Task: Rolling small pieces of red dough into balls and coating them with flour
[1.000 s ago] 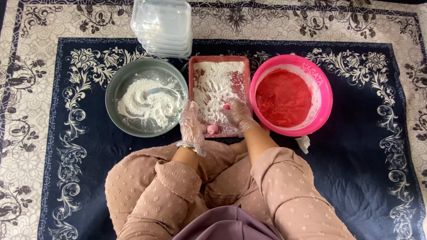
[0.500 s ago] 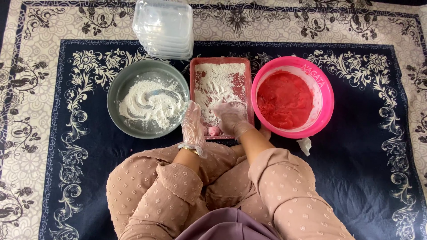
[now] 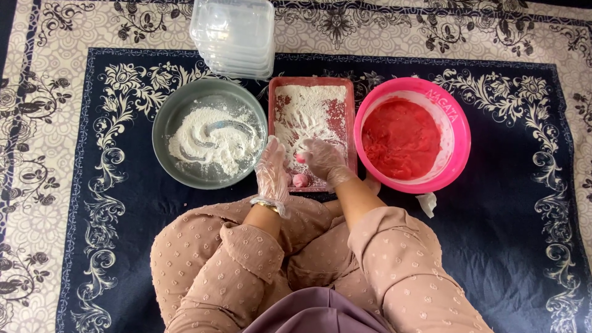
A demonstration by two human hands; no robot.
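Both my hands wear clear plastic gloves over a red rectangular tray (image 3: 345,123) dusted with white flour. My right hand (image 3: 324,161) curls around a small pink dough ball at the tray's near end. My left hand (image 3: 272,169) rests at the tray's near left corner, fingers together and pointing away, holding nothing that I can see. Another pink dough ball (image 3: 300,180) lies on the tray between my hands. A grey bowl of white flour (image 3: 209,132) stands left of the tray. A pink bowl of red dough (image 3: 412,134) stands to its right.
A stack of clear plastic lidded containers (image 3: 235,36) sits beyond the tray. Everything rests on a dark blue patterned rug (image 3: 512,203). A small scrap of clear plastic (image 3: 427,203) lies near my right knee. My knees in beige dotted fabric fill the near side.
My right hand has drawn back from the middle of the tray toward its near end and closed around a pink ball. The left hand has stayed at the tray's corner.
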